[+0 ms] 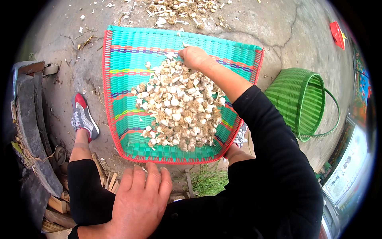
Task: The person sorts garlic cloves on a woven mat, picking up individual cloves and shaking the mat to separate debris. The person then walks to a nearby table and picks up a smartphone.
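Observation:
A heap of garlic bulbs with dry roots lies on a woven turquoise plastic scoop-shaped tray with a red-laced edge. At the far side of the heap, my right hand reaches down with curled fingers. A small pale garlic piece shows right beside its knuckles; whether those fingers grip anything is hidden. My left hand is palm down just before the tray's near rim, its fingers bent and slightly spread. Something small and whitish shows between its fingertips, too covered to identify.
Garlic scraps and stalks are scattered on the concrete beyond the tray. To the right, a green woven basket lies on its side. Firewood and a grey slab are at left. A red object is at far right.

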The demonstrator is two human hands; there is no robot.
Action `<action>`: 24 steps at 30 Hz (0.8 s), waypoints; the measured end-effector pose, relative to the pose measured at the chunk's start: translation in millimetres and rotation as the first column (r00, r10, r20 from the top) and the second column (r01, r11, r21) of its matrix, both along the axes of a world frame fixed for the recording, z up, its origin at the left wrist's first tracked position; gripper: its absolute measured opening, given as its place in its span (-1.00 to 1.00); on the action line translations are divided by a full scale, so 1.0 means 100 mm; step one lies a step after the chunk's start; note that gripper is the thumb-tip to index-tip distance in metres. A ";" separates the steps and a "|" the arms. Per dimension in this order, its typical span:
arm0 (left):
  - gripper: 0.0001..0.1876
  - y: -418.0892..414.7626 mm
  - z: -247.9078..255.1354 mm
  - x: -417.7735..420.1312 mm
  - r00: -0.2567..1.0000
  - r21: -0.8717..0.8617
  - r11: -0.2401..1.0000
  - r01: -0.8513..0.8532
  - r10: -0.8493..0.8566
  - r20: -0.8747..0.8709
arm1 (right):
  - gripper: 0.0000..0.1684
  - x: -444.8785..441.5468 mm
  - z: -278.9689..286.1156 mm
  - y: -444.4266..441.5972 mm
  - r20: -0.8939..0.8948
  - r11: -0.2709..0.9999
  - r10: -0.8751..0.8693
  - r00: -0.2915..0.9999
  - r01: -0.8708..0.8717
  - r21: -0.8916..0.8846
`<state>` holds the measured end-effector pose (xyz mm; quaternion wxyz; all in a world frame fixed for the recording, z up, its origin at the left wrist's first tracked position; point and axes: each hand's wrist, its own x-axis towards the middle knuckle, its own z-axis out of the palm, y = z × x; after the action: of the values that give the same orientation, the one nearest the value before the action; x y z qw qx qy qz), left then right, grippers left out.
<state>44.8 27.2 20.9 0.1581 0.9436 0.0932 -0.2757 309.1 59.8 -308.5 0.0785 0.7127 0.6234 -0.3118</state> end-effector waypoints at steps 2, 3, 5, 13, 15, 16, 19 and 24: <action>-0.62 0.01 0.00 0.00 1.000 0.001 1.000 0.004 -0.004 -0.001 | -0.77 -0.05 0.02 0.00 0.062 0.998 0.056 0.997 -0.055 -0.009; -0.62 0.00 0.00 0.00 1.000 0.001 1.000 0.002 -0.002 -0.005 | -0.78 -0.09 0.05 0.00 0.091 0.996 0.093 0.991 -0.092 -0.011; -0.62 0.00 0.00 -0.01 1.000 0.000 1.000 0.001 -0.001 -0.013 | -0.80 -0.11 0.02 -0.01 0.094 0.992 0.122 0.988 -0.122 -0.005; -0.62 0.00 0.01 -0.02 1.000 0.001 1.000 -0.007 0.007 -0.016 | -0.82 0.28 -0.16 -0.03 -0.422 0.964 -0.239 0.874 0.264 0.003; -0.58 -0.03 -0.03 -0.03 0.999 -0.015 1.000 0.025 -0.025 -0.034 | -0.81 0.30 -0.22 -0.09 -0.482 0.975 -0.155 0.863 0.211 0.064; -0.56 -0.04 -0.04 -0.03 0.998 -0.023 0.999 0.044 -0.045 -0.037 | -0.80 0.31 -0.30 -0.11 -0.496 0.977 -0.106 0.862 0.182 0.108; -0.61 -0.01 0.00 -0.02 1.000 0.000 1.000 0.006 -0.006 -0.015 | -0.79 0.23 -0.24 -0.08 -0.539 0.986 -0.071 0.839 0.142 0.092; -0.56 -0.05 -0.04 -0.04 0.999 -0.037 0.999 0.022 -0.023 -0.047 | -0.84 0.08 0.00 0.05 -0.593 0.966 -0.236 0.770 0.249 -0.061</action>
<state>40.5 22.6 16.6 0.1698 0.9347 0.0813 -0.3015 316.7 65.0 -308.6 -0.1696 0.6538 0.5224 -0.5204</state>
